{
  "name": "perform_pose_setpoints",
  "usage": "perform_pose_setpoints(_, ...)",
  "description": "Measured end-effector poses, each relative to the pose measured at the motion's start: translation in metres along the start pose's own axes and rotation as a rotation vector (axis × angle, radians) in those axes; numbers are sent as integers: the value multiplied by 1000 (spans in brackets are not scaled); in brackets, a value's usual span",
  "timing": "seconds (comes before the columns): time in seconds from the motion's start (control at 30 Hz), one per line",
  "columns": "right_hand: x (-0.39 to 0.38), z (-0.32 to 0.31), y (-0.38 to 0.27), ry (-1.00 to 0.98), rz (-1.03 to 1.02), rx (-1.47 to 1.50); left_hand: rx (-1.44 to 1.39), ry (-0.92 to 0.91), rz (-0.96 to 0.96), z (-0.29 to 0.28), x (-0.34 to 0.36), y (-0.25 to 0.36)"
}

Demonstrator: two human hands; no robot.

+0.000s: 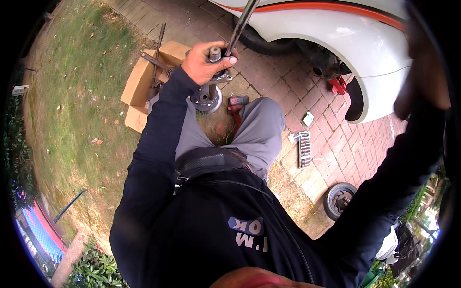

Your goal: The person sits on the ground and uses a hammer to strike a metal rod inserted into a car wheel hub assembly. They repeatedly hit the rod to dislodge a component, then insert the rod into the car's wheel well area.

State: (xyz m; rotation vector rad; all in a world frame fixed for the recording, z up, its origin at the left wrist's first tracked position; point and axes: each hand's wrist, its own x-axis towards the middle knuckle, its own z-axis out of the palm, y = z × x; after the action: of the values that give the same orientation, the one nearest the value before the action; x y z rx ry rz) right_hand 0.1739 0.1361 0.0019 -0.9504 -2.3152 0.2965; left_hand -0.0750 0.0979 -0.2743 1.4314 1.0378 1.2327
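Left grip [205, 65] is being wrapped round one post [214, 51] and one bar [242, 24]; right grip [426, 79] is being blurred, its state untellable.

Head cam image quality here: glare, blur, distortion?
Head view: glare on the white fender, deep shadow beneath it; head view: right grip dark and smeared near the right rim, detail unreadable; head view: left grip and metal rod well lit, reasonably clear; head view: fisheye distortion, black vignette around the edges.

Bright daylight, fisheye-bent edges, black corners, dark blurred right hand [426, 74]
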Motion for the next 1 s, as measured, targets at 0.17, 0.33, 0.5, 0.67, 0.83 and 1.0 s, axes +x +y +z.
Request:
perform_pose_setpoints(0.17, -34, 37, -29, -302, 15, -234, -53, 60, -78, -11, -11, -26)
perform_pose_setpoints(0.33, -58, 13, 59, -71, 372, 269, -240, 189, -56, 22, -7, -32)
perform_pose_setpoints(0.5, -100, 58, 99, 83, 689, 615, -49, 220, -14, 21, 2, -38)
perform_pose_setpoints(0.67, -176, 114, 148, 51, 879, 688, -100, 284, 45, 16, -18, 18)
perform_pose_setpoints(0.83, -225, 166, 172, -2, 1015, 792, -64, 384, 111, 10, -16, 36)
perform_pose_setpoints(1.0, -231, 166, 176, -15, 1014, 784, -41, 404, 174, 16, -16, 39)
